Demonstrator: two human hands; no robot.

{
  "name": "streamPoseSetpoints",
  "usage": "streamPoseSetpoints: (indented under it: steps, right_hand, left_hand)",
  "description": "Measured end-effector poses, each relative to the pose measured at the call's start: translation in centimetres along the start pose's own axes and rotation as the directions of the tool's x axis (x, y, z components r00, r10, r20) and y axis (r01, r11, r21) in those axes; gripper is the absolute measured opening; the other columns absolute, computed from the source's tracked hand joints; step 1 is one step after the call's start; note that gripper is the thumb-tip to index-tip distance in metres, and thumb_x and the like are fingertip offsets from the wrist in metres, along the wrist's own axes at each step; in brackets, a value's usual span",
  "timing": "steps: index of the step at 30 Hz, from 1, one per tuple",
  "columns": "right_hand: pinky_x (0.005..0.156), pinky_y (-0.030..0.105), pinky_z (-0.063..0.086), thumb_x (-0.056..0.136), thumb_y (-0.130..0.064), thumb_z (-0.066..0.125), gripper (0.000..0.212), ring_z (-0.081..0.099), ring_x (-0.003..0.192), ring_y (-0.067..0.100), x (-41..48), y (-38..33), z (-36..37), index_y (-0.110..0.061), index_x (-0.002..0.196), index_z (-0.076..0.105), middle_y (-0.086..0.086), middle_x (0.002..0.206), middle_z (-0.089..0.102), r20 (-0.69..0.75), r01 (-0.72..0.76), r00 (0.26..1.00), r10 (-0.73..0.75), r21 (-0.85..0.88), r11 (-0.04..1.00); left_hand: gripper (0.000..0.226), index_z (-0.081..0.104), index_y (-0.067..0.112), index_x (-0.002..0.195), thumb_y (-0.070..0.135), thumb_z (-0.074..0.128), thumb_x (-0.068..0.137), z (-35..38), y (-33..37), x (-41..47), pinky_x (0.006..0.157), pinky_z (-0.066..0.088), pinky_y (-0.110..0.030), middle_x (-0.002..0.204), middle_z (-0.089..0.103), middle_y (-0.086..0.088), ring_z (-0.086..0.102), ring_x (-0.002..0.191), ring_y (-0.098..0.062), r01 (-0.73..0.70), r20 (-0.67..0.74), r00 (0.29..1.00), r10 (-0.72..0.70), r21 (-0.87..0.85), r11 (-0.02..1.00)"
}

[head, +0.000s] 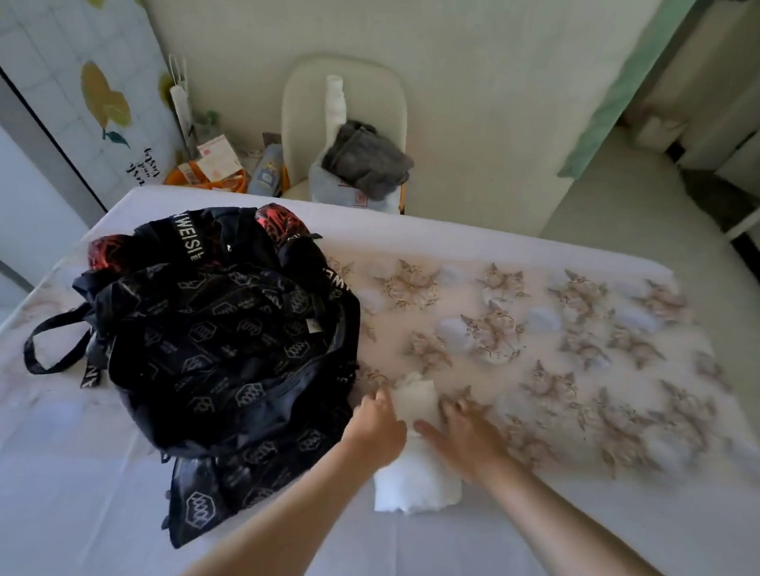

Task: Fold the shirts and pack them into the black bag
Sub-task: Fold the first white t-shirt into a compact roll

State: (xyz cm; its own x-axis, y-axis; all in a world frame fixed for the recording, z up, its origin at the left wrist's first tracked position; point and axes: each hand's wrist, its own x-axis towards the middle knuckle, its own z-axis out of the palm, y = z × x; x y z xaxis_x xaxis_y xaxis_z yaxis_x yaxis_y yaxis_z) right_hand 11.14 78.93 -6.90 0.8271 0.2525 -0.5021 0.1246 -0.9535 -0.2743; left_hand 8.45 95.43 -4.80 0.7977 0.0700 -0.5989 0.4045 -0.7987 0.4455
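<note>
Pressing folded white shirt [416,483] with flat right hand [467,437], left hand [377,424] at 9 o'clock edge, grip unclear; not yet in black bag [234,346].

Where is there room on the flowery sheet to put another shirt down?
The flowered sheet right of the right hand is bare. So is the plain strip at the near edge, below the black bag. It is crowded where bag, white shirt and left hand meet.
</note>
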Motion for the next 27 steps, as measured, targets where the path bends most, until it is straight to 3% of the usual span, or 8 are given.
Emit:
streamPoseSetpoints:
  steps: [2, 6, 10, 15, 20, 22, 25, 27]
  right_hand:
    - [0.098, 0.037, 0.043, 0.096, -0.062, 0.043, 0.066, 0.047, 0.131, 0.024, -0.4, 0.4, 0.5, -0.019, 0.146, 0.036, 0.002, 0.146, 0.046, 0.008, 0.041, 0.999, -0.043, 0.126, 0.991]
    - [0.102, 0.038, 0.043, 0.096, -0.048, 0.053, 0.061, 0.051, 0.128, 0.021, -1.5, 2.2, 0.7, -0.024, 0.149, 0.034, -0.003, 0.142, 0.051, 0.000, 0.060, 0.998, -0.063, 0.281, 0.958]
    - [0.094, 0.039, 0.053, 0.082, -0.039, 0.064, 0.060, 0.061, 0.109, 0.011, -2.5, 4.0, 0.3, -0.031, 0.138, 0.046, -0.014, 0.122, 0.061, 0.046, -0.007, 0.999, -0.020, 0.523, 0.852]
    - [0.077, 0.027, 0.054, 0.068, -0.026, 0.085, 0.071, 0.064, 0.099, 0.006, -2.8, 3.9, -0.3, -0.032, 0.129, 0.049, -0.014, 0.113, 0.064, 0.028, -0.059, 0.998, 0.057, 0.760, 0.647]
    - [0.070, 0.011, 0.047, 0.071, -0.011, 0.085, 0.058, 0.063, 0.098, 0.005, -3.1, 1.9, -2.8, -0.034, 0.116, 0.055, -0.017, 0.105, 0.066, -0.026, 0.081, 0.996, -0.088, 0.691, 0.718]
    - [0.078, 0.016, 0.047, 0.070, -0.013, 0.084, 0.061, 0.062, 0.106, 0.010, -3.0, 0.8, -4.0, -0.031, 0.123, 0.057, -0.013, 0.111, 0.066, -0.085, 0.167, 0.985, -0.147, 0.635, 0.754]
    - [0.079, 0.022, 0.047, 0.074, -0.017, 0.077, 0.051, 0.062, 0.100, 0.009, -3.0, -1.4, -5.9, -0.036, 0.118, 0.058, -0.015, 0.106, 0.066, -0.218, 0.309, 0.948, -0.231, 0.460, 0.832]
    - [0.076, 0.024, 0.050, 0.077, -0.015, 0.068, 0.040, 0.062, 0.094, 0.010, -3.4, -3.8, -7.5, -0.036, 0.110, 0.060, -0.014, 0.104, 0.067, -0.290, 0.417, 0.899, -0.328, 0.340, 0.843]
  left_hand:
    - [0.072, 0.009, 0.009, 0.153, 0.026, 0.051, 0.097, 0.6, 0.6, 0.1, 0.103, 0.041, -0.037, 0.148, 0.030, -0.022, 0.040, 0.133, -0.036, 0.044, -0.004, 0.999, -0.044, -0.091, 0.995]
    - [0.076, 0.030, 0.009, 0.139, 0.028, 0.075, 0.081, 0.6, 1.4, 1.4, 0.077, 0.046, -0.029, 0.130, 0.050, -0.014, 0.054, 0.105, -0.026, 0.103, -0.022, 0.993, -0.114, -0.287, 0.952]
    - [0.076, 0.050, 0.008, 0.131, 0.028, 0.088, 0.068, 0.8, 1.7, 2.5, 0.080, 0.049, -0.026, 0.119, 0.059, -0.006, 0.060, 0.104, -0.022, 0.148, 0.090, 0.988, -0.122, -0.413, 0.898]
    - [0.044, 0.066, 0.019, 0.113, 0.007, 0.075, 0.072, 0.1, 1.8, 1.2, 0.073, 0.055, -0.028, 0.098, 0.067, -0.002, 0.063, 0.091, -0.018, -0.031, 0.071, 0.995, 0.072, -0.467, 0.884]
    - [0.065, 0.052, 0.030, 0.119, 0.001, 0.076, 0.066, -2.9, 1.5, -1.4, 0.070, 0.050, -0.029, 0.111, 0.058, -0.001, 0.057, 0.094, -0.017, -0.204, -0.036, 0.977, 0.212, -0.463, 0.863]
    - [0.086, 0.035, 0.039, 0.135, 0.005, 0.076, 0.067, -4.7, 1.4, -2.4, 0.070, 0.055, -0.029, 0.119, 0.048, 0.003, 0.056, 0.096, -0.014, -0.298, -0.044, 0.951, 0.305, -0.379, 0.876]
    - [0.108, 0.008, 0.051, 0.145, 0.015, 0.074, 0.067, -7.2, 1.3, -4.1, 0.072, 0.059, -0.033, 0.135, 0.026, 0.008, 0.057, 0.101, -0.018, -0.445, -0.097, 0.891, 0.444, 0.012, 0.896]
    - [0.109, 0.008, 0.049, 0.149, 0.026, 0.076, 0.067, -8.4, 0.9, -5.1, 0.097, 0.048, -0.033, 0.150, 0.014, 0.008, 0.040, 0.128, -0.019, -0.527, -0.184, 0.797, 0.575, 0.253, 0.812]
